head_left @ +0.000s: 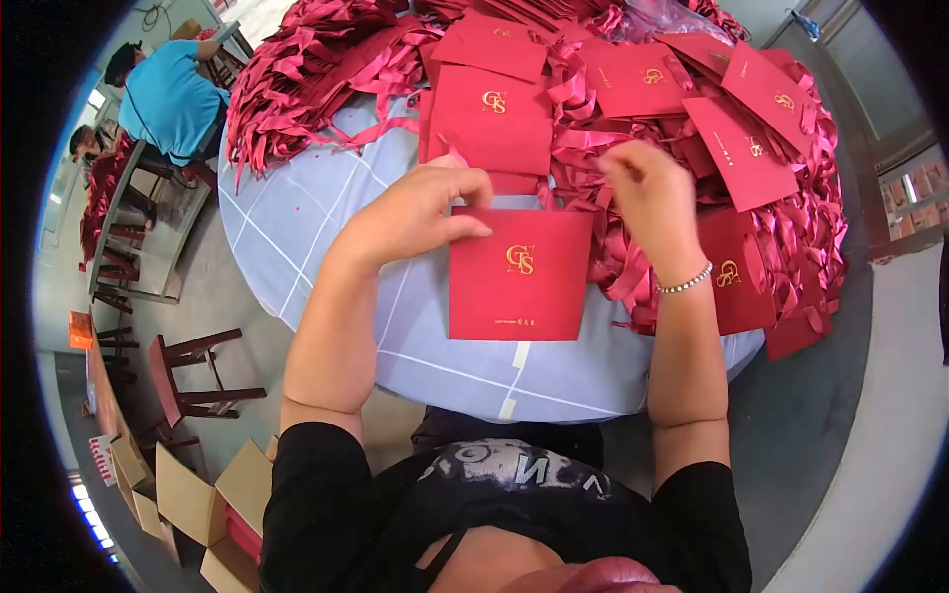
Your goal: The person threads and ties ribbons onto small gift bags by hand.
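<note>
A flat red paper gift bag (519, 296) with a gold monogram lies in front of me on the cloth-covered table. My left hand (425, 210) grips its upper left corner, thumb on the front and fingers curled behind the top edge. To the right, my right hand (647, 193) is raised above a heap of red satin ribbons (628, 272), its fingers bent into a slightly blurred pinch. I cannot make out what is between those fingertips. Just beyond the bag lies a stack of similar red bags (491, 124).
More red bags (741, 148) with tangled ribbons cover the table's right side; another ribboned pile (316, 84) fills the back left. Blue checked cloth (297, 232) shows at left. A wooden stool (198, 381), an open cardboard box (188, 494) and a seated person in blue (173, 99) are further left.
</note>
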Demonstrator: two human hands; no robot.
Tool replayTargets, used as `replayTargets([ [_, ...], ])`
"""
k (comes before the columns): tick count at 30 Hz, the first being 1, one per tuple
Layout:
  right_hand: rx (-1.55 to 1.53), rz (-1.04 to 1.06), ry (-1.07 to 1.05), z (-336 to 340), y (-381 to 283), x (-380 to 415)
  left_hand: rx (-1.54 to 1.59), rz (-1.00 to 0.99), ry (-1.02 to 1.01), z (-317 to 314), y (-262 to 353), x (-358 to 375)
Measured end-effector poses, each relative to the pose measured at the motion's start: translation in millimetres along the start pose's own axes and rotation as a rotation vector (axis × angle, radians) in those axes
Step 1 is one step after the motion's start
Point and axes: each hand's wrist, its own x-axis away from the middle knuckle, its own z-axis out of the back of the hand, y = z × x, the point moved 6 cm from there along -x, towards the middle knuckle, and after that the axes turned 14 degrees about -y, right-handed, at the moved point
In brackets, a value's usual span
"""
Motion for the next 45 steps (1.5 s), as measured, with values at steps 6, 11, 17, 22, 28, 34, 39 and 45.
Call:
replayTargets([
  [6, 0.455, -0.306, -0.091, 18, 35, 9, 0.012, -0.004, -0.02, 0, -1, -2],
  [11, 0.277, -0.353, -0.105, 13, 50, 7, 0.022, 0.026, -0.043, -2, -2, 0],
  [17, 0.219, -0.331, -0.12, 10, 52, 10, -0.019, 0.121, -0.056, -4, -3, -1],
  [22, 0.191, -0.301, -0.149, 4, 60, 7, -0.03, 0.149, -0.07, -6, -5, -3],
  [28, -0.068, -0.173, 0.217, 37, 23, 6, -0.02, 0.052, -0.051, -8, -13, -2],
  [34, 0.122, 0.172, 0.56, 57, -28, 14, 0.01, -0.024, -0.01, -6, -18, -1],
  [39, -0.272, 0.122, 0.126, 1, -34, 8, 0.0, -0.011, -0.003, -5, -17, -2],
  [45, -0.427, -0.07, -0.433, -65, -49, 11, 0.059, 0.023, 0.008, -2, -10, -1],
])
